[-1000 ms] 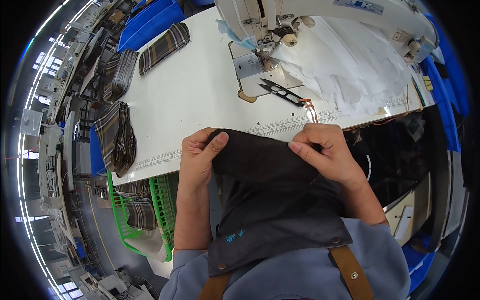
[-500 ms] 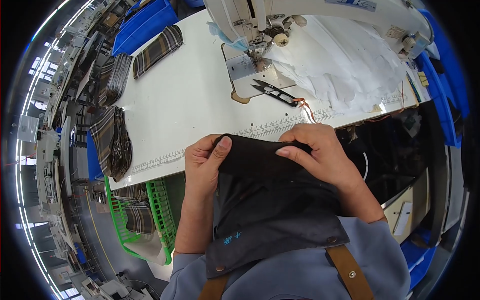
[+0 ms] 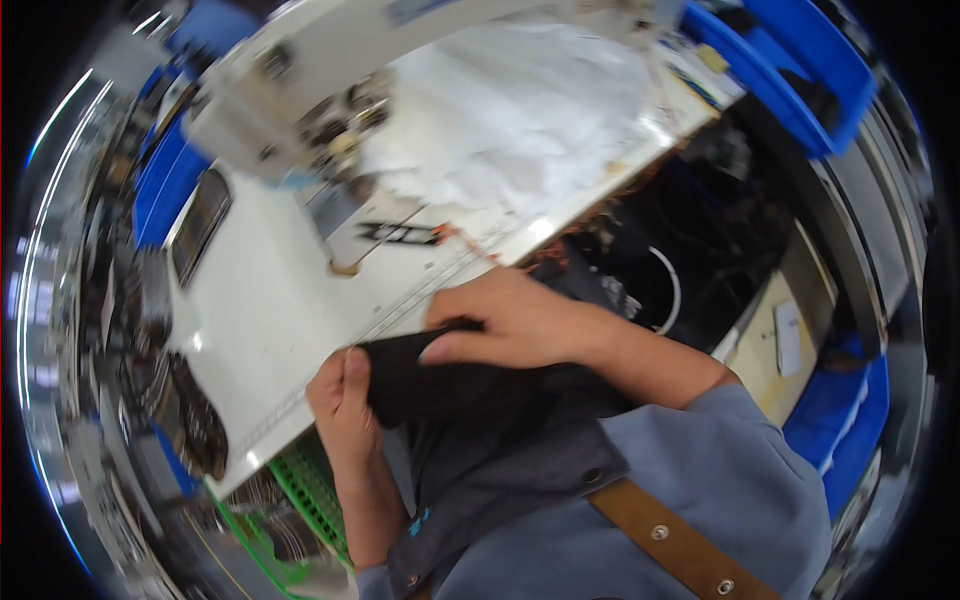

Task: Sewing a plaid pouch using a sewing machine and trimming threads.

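A piece of black cloth (image 3: 405,385) is stretched between my two hands, in front of my dark apron (image 3: 470,455). My left hand (image 3: 342,405) pinches its left end, with the thumb on top. Farther along the upper edge, my right hand (image 3: 510,320) grips the cloth between thumb and curled fingers. Both hands are at the near edge of the white sewing table (image 3: 265,310). Beyond them on the table lie black thread snips (image 3: 400,234) with an orange cord tied on. The sewing machine (image 3: 290,85) stands farther back, blurred.
White sheet material (image 3: 520,110) is heaped right of the machine. Stacks of plaid cloth pieces (image 3: 190,420) line the table's left side. A green basket (image 3: 310,495) stands below the left edge. Blue bins (image 3: 770,70) are at the far right, others at the left.
The view has swung to the right, so the table and machine appear farther left and tilted. My hands have come closer together on the black cloth, both still gripping it.
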The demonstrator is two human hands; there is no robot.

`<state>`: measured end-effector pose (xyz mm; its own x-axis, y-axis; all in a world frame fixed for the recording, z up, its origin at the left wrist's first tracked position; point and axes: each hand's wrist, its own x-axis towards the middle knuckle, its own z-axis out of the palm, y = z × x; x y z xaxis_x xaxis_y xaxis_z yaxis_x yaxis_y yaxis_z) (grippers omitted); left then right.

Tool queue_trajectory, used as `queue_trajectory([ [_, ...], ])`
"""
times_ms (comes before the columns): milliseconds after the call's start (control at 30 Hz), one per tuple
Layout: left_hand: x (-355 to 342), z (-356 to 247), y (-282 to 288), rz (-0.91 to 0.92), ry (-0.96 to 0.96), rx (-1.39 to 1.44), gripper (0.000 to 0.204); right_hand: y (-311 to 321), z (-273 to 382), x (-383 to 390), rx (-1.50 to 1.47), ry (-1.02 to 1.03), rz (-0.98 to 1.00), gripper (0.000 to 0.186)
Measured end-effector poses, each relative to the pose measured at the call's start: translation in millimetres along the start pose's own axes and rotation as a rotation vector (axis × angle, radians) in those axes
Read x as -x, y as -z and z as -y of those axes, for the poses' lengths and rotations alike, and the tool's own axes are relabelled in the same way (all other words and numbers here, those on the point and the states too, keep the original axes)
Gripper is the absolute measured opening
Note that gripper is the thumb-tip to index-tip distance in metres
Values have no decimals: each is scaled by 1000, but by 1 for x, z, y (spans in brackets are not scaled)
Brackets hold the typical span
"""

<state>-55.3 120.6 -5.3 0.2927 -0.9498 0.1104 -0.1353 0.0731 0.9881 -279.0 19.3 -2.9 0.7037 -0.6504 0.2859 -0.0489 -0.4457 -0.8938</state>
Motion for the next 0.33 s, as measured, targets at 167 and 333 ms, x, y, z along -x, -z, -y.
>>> queue_trajectory([
  [167,5,-4,-4,77,1,166,39,-24,-11,-3,256,249,-229,36],
  [333,5,17,1,314,124,34,87,-3,-15,22,224,231,-490,38],
])
